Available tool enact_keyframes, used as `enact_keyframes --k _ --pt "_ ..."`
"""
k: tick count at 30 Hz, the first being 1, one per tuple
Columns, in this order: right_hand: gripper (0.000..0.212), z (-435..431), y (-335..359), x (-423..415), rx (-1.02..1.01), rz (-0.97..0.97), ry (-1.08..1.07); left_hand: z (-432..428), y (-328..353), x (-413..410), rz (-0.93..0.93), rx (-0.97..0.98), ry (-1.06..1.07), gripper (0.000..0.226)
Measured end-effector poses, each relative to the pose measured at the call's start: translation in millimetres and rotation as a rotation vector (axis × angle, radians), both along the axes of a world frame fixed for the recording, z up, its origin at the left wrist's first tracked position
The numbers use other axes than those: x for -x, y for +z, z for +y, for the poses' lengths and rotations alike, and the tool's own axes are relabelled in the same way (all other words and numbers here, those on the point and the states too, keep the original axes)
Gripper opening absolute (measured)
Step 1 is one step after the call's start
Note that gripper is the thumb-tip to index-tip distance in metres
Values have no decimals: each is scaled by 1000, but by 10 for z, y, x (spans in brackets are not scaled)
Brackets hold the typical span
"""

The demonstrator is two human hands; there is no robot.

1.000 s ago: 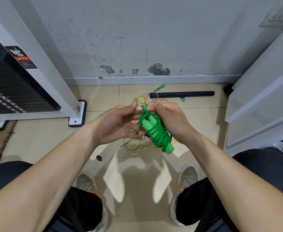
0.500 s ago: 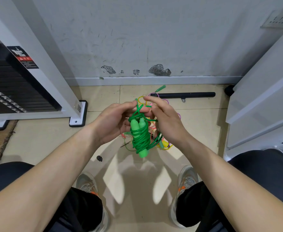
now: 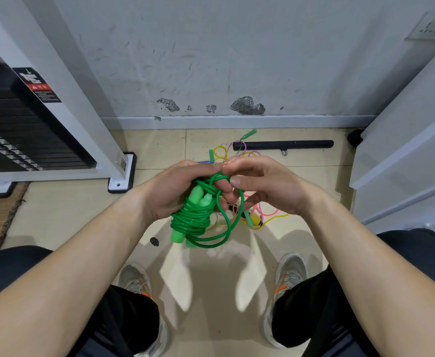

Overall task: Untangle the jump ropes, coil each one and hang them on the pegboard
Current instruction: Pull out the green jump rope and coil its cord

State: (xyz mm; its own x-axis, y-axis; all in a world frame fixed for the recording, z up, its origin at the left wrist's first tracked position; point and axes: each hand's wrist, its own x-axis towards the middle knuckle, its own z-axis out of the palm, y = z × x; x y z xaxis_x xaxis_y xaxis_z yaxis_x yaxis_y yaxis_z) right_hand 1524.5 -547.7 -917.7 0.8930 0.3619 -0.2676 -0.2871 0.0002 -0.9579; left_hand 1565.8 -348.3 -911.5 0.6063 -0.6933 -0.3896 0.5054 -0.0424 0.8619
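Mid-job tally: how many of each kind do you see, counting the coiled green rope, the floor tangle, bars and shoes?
green rope bundle: 1
tangled rope pile on floor: 1
black bar: 1
shoes: 2
Total: 5

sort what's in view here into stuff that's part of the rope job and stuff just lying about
Part of the job:
- green rope, wound round its handles, held in the left hand
- right hand, pinching its loose loop
- rope tangle on the floor

Lying about:
- black bar by the wall
- weight stack
- small black bit on the tiles
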Motion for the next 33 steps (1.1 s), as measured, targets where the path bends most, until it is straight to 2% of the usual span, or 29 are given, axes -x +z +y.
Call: enact_keyframes --k 2,6,10,13,19,24,26,29,31,33 --pt "16 -20 -11 -7 23 -32 14 -3 25 19 -9 -27 -12 37" --pt "8 -15 -27 -27 59 -71 47 -11 26 41 -10 -48 -29 42" --pt "4 14 15 -22 34 -59 200 -33 1 54 36 -38 -62 46" --pt "10 25 2 -21 21 -71 247 -45 -12 73 42 -46 -87 47" --pt "26 65 -66 -32 -93 -27 163 -98 -51 110 131 15 -4 51" --pt "7 90 -152 -50 -187 0 38 -165 -88 111 154 36 93 58" --pt "6 105 -186 -51 -249 25 -11 -192 -89 124 175 39 153 56" --pt "9 77 -215 -75 -293 64 -35 -217 -61 129 167 33 233 49" --pt "13 18 -211 -91 -339 102 42 -206 -18 126 157 29 248 44" --pt "33 -46 -214 -97 -428 158 160 -191 10 128 187 39 237 43"
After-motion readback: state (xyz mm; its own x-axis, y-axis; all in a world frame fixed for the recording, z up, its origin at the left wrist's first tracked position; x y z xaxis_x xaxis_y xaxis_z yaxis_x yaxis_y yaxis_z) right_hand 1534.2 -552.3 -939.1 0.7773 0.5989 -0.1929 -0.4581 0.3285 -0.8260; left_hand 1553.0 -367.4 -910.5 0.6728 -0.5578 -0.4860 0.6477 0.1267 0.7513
